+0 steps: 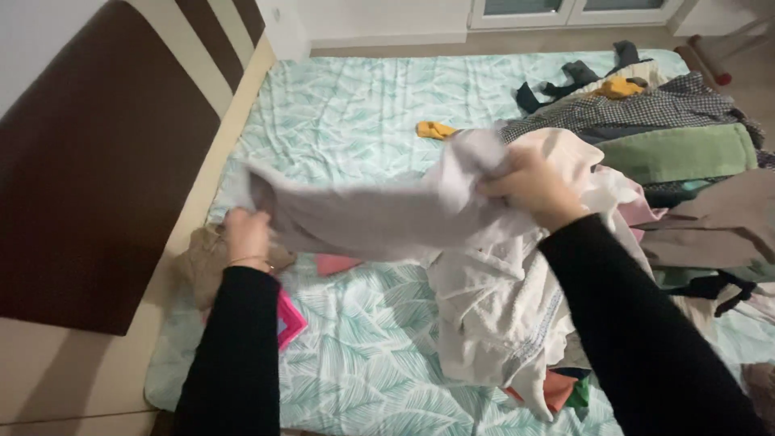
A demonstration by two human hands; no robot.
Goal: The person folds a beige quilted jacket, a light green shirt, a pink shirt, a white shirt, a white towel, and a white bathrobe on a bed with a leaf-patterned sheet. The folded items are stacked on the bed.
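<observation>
Both hands grip one pale grey garment [363, 214] stretched above the leaf-patterned bedsheet [355, 105] — left hand [246, 234] closed on one end, right hand [529, 186] bunching the other. Right of the garment: a heaped clothes pile [670, 153] with a soft white crumpled piece [492, 315] in front. Beyond the garment lies one yellow sock [434, 129]; below it — a pink item [289, 319].
</observation>
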